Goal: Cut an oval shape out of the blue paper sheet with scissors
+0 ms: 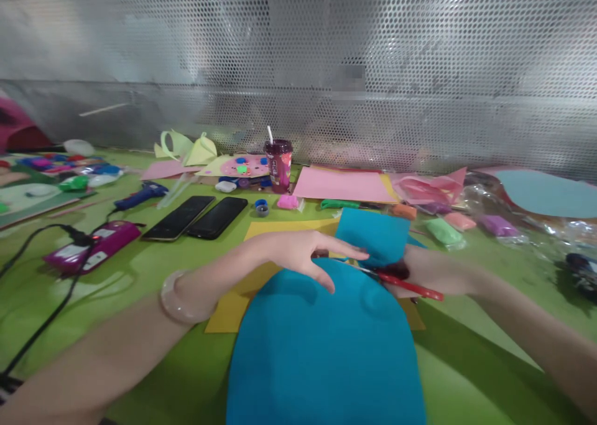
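A large sheet of blue craft paper (326,350) with a rounded top edge fills the lower middle. At that edge, my right hand (413,269) grips a pair of red-handled scissors (410,285), blades pointing left along the curve. A blue flap of paper (373,232) stands up just beyond the blades. My left hand (305,254), with a pale bracelet on its wrist, is over the top edge of the blue sheet; thumb and forefinger are spread apart, and its other fingers are mostly hidden. Beneath lies a yellow sheet (228,310).
Two phones (180,218), a blue glue gun (140,196) and a purple power strip (100,244) with black cables lie left. A drink cup (280,167) with a straw stands behind, beside pink sheets (345,183). Several small clay packets (445,232) lie right. A perforated metal panel (298,58) borders the green table.
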Available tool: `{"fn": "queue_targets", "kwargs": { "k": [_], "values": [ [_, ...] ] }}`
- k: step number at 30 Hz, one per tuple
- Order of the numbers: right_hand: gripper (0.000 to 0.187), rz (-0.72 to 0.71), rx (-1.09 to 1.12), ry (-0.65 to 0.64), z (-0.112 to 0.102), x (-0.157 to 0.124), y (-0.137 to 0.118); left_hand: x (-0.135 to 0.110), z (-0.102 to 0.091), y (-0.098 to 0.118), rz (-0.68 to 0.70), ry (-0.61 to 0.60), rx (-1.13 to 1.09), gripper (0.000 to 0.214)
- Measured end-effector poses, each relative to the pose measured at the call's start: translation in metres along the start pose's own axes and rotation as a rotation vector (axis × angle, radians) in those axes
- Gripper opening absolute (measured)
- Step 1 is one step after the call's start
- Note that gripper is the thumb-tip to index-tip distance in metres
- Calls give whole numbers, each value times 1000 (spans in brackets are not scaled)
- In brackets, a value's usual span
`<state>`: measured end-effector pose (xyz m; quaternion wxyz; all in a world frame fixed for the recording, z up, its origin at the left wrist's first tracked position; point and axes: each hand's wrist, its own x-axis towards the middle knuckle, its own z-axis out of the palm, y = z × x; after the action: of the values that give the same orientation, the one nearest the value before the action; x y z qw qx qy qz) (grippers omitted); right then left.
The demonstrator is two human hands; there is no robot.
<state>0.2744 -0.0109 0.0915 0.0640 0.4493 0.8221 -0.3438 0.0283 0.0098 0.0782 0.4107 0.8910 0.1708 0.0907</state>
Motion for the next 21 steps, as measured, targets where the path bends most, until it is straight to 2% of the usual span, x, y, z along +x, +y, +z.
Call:
{"fn": "queue_targets", "kwargs": {
  "k": [2,6,9,13,21],
  "values": [
    [14,8,6,11,-3,-1,8,-3,-4,-1,21,69,8,68],
    [18,-9,12,40,-9,-2,16,-8,-10,-7,-82,140,-1,60],
    [20,-6,20,58,-10,-3,16,-7,-9,-12,-75,151,-37,56],
    [16,11,41,51,-10,-4,14,-3,-5,-17,-47,140,-104,65],
    [15,38,-61,19,-9,0,11,-1,-2,-13,-14,108,-163,76]
  ]
}}
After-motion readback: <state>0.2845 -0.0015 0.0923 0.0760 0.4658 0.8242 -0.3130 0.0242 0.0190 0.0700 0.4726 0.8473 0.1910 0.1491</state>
